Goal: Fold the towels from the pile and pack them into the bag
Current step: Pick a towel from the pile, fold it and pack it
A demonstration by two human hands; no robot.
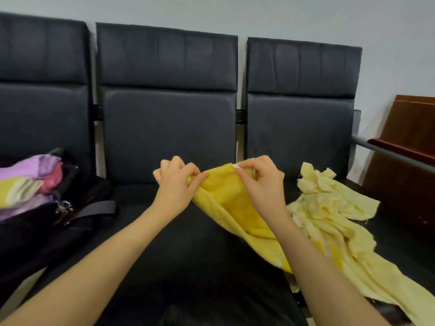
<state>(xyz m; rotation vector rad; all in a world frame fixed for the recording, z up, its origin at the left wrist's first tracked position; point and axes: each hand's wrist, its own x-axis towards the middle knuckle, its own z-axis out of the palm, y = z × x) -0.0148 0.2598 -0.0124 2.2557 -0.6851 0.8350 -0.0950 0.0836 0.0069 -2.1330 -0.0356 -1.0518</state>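
Fingers [200, 176] of the left hand [175, 182] are curled and pinching the top hem of the bright yellow terry towel [226, 196], and the right hand [261, 182] is doing the same just beside it, thumb and fingertips nipped on that edge near a small white label. Both hands are grasping cloth, close together, held up over the middle seat of the row of black padded leather seats [164, 128].

From that pinched edge the towel hangs away toward the near right, so its long axis runs from the hands at the seat's back down to the front edge of the seat, where its tail drapes under the right forearm. It is not yet spread flat; this looks like the hunt for corners before the first fold.

On the right-hand seat lies the pale yellow crumpled towel [329, 208], unfolded, touching the bright one along its side. That seems to be what is left of the pile.

Over on the left seat sits the black open bag [47, 222], already holding a stack of folded purple, pink and yellow-striped towels [30, 182]. Judging by that, most of the packing is done, with two towels to go.
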